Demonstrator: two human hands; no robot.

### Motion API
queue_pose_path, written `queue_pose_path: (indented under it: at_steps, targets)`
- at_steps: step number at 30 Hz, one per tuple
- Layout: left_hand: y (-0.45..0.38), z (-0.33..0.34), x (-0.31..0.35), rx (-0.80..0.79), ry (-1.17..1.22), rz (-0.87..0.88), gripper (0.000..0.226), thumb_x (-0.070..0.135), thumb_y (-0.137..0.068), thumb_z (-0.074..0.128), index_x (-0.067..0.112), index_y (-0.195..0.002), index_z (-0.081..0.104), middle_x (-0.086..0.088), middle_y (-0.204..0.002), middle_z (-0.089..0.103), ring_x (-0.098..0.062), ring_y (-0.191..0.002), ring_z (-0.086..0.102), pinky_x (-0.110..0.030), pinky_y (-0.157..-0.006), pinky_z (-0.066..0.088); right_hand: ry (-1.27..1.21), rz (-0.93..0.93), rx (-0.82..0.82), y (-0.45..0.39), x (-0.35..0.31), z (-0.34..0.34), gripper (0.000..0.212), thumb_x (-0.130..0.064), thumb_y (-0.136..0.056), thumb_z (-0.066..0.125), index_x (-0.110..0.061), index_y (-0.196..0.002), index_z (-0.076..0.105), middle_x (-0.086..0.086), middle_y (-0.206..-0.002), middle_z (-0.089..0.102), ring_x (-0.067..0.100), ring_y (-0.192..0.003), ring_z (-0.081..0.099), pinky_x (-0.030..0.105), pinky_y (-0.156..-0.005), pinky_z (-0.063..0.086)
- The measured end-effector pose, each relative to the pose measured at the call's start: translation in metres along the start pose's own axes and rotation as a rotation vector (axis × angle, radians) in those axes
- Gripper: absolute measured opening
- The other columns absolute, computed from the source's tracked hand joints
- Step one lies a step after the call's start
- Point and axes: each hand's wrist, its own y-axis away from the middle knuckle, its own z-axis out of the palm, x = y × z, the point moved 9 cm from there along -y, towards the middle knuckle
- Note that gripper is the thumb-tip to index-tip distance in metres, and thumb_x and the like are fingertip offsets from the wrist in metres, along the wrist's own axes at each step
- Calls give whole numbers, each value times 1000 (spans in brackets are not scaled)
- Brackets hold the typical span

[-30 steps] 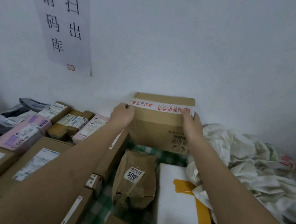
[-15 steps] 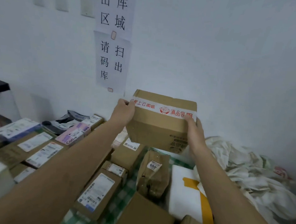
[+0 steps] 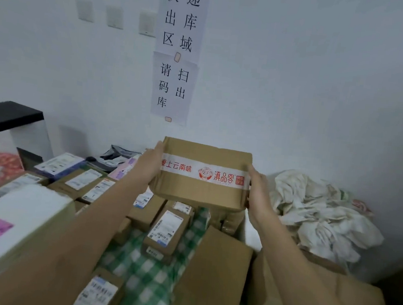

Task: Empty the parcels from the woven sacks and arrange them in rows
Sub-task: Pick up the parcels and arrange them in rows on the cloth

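Cardboard box (image 3: 203, 174), white-taped, rectangular, two-handed grip

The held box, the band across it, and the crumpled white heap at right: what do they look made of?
Held box: brown corrugated cardboard by the look, matte with creased edges. Band: probably glossy printed packing tape, white with red characters. White heap: likely emptied woven plastic sacks, limp and wrinkled; the weave is too blurred to confirm.
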Motion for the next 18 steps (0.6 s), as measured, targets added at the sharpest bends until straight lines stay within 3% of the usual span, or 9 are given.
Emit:
queue_pose_path:
  at_steps: [2, 4, 6, 9, 12, 14, 16, 18]
  targets:
    - [10, -14, -16, -14, 29, -28, 53, 56, -95, 29, 16, -94, 63, -12, -94, 70, -27, -89, 65, -41, -90, 50, -43, 58, 9, 21, 15, 5, 77, -73, -70, 45, -10, -115, 51, 10, -111, 66, 26, -105, 63, 45, -86, 52]
    - [25, -33, -29, -8, -1, -42, 45, 56, -95, 33, 20, -87, 60, -15, -90, 67, -27, -82, 66, -40, -81, 54, -70, 86, 37, 52, 27, 10, 62, -73, -81, 43, -16, -99, 57, 11, -96, 66, 24, -87, 66, 38, -74, 55]
    - [40, -42, -40, -9, 2, -71, 41, 58, -95, 32, 29, -104, 58, -14, -94, 68, -29, -85, 68, -40, -73, 58, -99, 86, 41, 66, 43, 11, 47, -62, -96, 34, -24, -83, 58, 3, -79, 66, 16, -69, 64, 30, -61, 49]
    - [65, -50, -66, -56, 60, -136, 38, 62, -96, 26, 35, -107, 51, -8, -93, 68, -26, -83, 67, -41, -71, 58, -114, 116, 69, 91, 64, 15, 54, -57, -100, 28, -23, -94, 70, -3, -83, 74, 11, -74, 70, 25, -59, 49]
    - [80, -60, -91, -55, 124, -193, 54, 64, -95, 27, 18, -105, 53, -10, -99, 65, -26, -88, 64, -39, -70, 54, -96, 117, 128, 116, 79, 19, 60, -73, -88, 34, -28, -108, 69, -4, -101, 74, 12, -87, 70, 30, -73, 52]
    - [79, -64, -108, -76, 106, -224, 62, 66, -93, 30, 11, -108, 55, -13, -111, 64, -31, -102, 60, -46, -89, 51, -77, 134, 143, 125, 93, 18, 71, -82, -70, 45, -29, -112, 66, -5, -105, 73, 17, -97, 68, 41, -88, 51]
    - [88, -70, -117, -96, 65, -230, 65, 68, -92, 31, 13, -116, 55, -12, -118, 62, -32, -110, 57, -50, -101, 43, -60, 139, 160, 137, 100, 19, 51, -68, -78, 55, -26, -107, 62, -2, -103, 71, 19, -97, 66, 45, -92, 50]
    - [95, -76, -128, -119, 61, -242, 67, 69, -91, 31, 16, -125, 53, -9, -119, 62, -31, -113, 56, -51, -103, 41, -53, 152, 158, 148, 108, 23, 30, -49, -89, 58, -22, -102, 56, 2, -104, 67, 20, -96, 63, 43, -90, 50]
